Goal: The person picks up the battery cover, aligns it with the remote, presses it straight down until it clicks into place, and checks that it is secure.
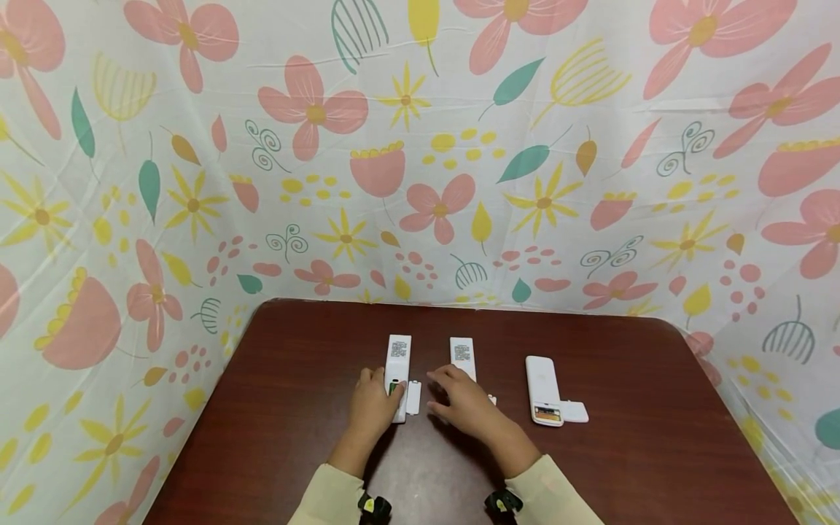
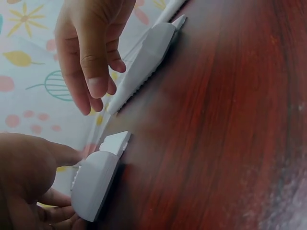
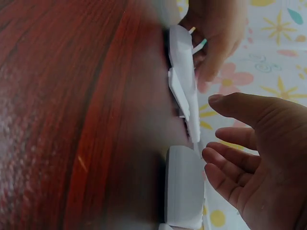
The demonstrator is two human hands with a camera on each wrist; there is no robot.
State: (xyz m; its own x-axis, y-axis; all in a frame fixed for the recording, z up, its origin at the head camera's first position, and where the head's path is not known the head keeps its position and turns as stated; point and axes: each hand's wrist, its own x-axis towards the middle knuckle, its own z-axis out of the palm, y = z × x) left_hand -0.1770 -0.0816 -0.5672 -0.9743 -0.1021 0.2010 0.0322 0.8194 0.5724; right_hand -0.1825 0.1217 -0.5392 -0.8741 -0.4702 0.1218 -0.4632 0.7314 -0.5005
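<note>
Face down on the table lies a white remote control (image 1: 398,354) with its battery compartment uncovered and something green inside. My left hand (image 1: 372,402) grips its lower part, fingers along the left edge and thumb over the compartment. Beside it rests its detached white battery cover (image 1: 413,398). My right hand (image 1: 464,401) hovers over the lower end of a second white remote control (image 1: 462,351), fingers loosely bent and holding nothing. That hand hides the second remote's lower part; in the right wrist view, the remote's end (image 3: 184,187) shows below the fingers.
A third white remote control (image 1: 542,375) lies to the right, with batteries (image 1: 547,415) in its uncovered compartment and its cover (image 1: 574,412) alongside. The dark red-brown wooden table (image 1: 295,364) meets a flower-patterned cloth (image 1: 433,146) behind and at the sides.
</note>
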